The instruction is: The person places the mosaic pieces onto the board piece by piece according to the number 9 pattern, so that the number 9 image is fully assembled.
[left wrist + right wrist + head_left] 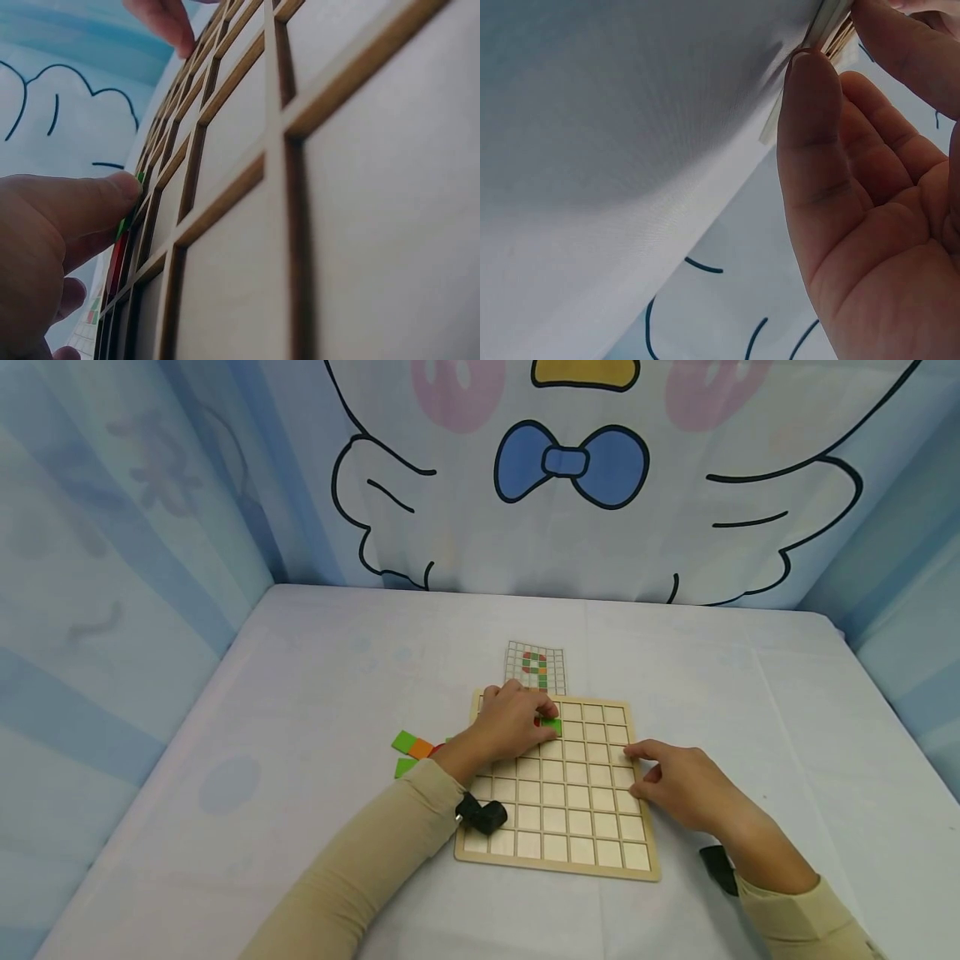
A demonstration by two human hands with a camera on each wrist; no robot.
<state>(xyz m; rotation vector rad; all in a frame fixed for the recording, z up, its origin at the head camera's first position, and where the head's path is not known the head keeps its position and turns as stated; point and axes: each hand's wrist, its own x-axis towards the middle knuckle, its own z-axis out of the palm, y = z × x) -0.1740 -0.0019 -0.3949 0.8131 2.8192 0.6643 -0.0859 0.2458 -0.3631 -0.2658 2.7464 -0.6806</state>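
A wooden grid board (553, 821) lies on the table between both hands. Over its upper part, my left hand (510, 718) pinches a green square tile (552, 727) between thumb and fingertips, at one of the cells. A red tile (116, 262) shows just beside the green one in the left wrist view, partly hidden by the fingers. On the board's right side, my right hand (690, 781) grips the edge, index finger on top and thumb (814, 97) against the side.
Behind the board lies a printed grid card (556, 670) with a red, green and orange pattern. Loose green (404, 742) and orange tiles (421, 749) lie left of the board, partly behind the left forearm. A printed curtain (570, 543) stands at the table's back edge.
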